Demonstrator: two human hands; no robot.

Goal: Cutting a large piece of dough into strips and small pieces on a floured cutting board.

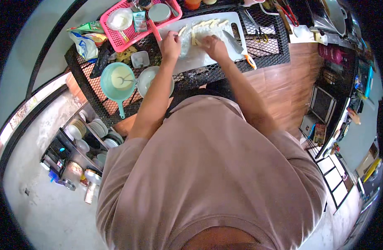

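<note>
A white cutting board [191, 64] lies before me, dusted with what looks like flour. My left hand [171, 46] is over its left part, fingertips pinched at the lower end of a pale dough-like strip [181, 30]. Blurred, my right hand [216, 47] is at the middle of the board, its fingers beside short pale strips [193, 37]; whether it grips one is unclear. More strips [211, 22] lie in a row along the board's far side. To the right of my right hand rests a knife [233, 42] with an orange-and-white handle, which projects past the board's near edge.
A pink plastic basket [115, 40] holds a bowl, a packet and a round lid. On the black mesh table [272, 57] stand a turquoise strainer-like bowl [105, 82] with pale batter and a fork, a clear bowl [144, 82] and a small white dish [140, 59]. Tongs [254, 25] lie right.
</note>
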